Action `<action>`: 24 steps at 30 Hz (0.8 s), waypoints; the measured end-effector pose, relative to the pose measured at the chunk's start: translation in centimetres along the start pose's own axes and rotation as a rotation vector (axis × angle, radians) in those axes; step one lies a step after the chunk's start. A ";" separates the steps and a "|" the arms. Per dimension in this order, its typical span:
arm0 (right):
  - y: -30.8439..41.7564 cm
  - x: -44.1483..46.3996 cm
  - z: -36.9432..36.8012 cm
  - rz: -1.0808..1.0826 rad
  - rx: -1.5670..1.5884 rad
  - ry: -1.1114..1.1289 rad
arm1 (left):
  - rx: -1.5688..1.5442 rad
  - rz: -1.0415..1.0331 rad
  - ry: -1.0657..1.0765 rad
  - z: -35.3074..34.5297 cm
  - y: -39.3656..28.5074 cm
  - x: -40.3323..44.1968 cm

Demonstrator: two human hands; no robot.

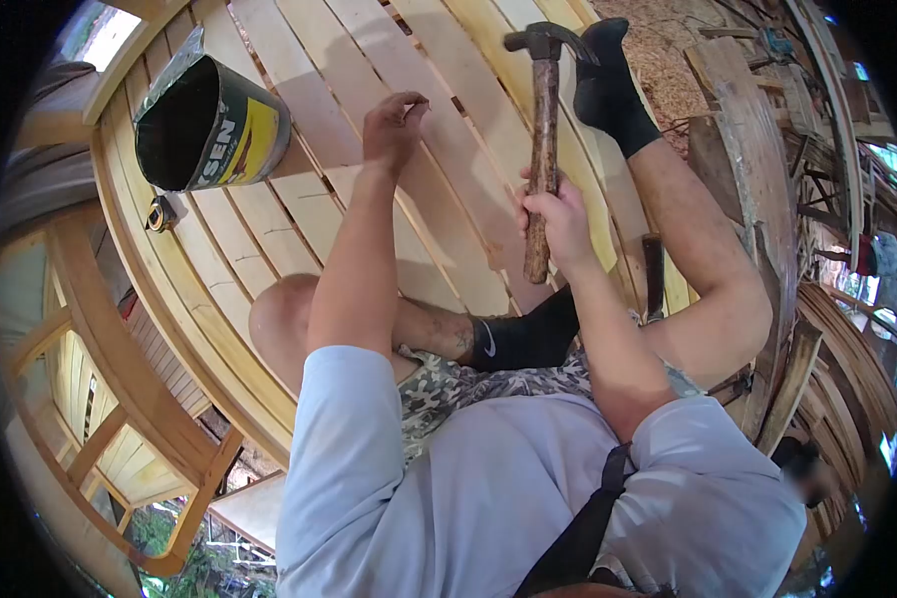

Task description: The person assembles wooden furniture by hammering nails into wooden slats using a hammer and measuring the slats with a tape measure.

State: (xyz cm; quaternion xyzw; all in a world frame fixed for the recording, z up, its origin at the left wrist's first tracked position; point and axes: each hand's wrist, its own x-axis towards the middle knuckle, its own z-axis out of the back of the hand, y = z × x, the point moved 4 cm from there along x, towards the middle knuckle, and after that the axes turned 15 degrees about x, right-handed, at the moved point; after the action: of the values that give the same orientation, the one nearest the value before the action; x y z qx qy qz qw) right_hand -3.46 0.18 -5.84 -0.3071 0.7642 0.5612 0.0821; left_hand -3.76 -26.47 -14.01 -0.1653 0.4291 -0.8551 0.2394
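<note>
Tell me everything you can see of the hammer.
The hammer has a dark, metal-looking head, with a blunt striking end to the left of the picture and a curved claw to the right. Its brown, mottled handle looks like worn wood. The right hand grips the lower handle, leaving the butt sticking out, head pointing away from the body. The claw overlaps the black sock in view; whether they touch can't be told.

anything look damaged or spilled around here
The bucket near the left hand looks odd: its rim appears bent out of round, with a ragged plastic flap sticking up. I see nothing spilled on the slats.
</note>
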 end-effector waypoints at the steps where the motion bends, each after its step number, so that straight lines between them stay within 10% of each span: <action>1: 0.1 0.2 -0.4 -0.055 0.058 0.030 | 0.039 -0.005 0.007 0.1 -0.1 0.0; 7: 1.3 0.2 -1.0 0.102 -0.606 0.017 | 0.103 -0.080 -0.002 0.1 -0.5 -0.3; 24: 0.2 -1.2 -1.1 0.276 -0.856 0.125 | 0.306 -0.210 -0.034 0.2 -1.1 -0.1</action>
State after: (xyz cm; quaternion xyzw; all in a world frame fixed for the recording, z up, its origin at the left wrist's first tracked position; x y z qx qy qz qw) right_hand -2.31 -0.36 -4.72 -0.2418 0.5005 0.8128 -0.1740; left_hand -3.92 -26.01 -13.05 -0.1854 0.2703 -0.9277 0.1786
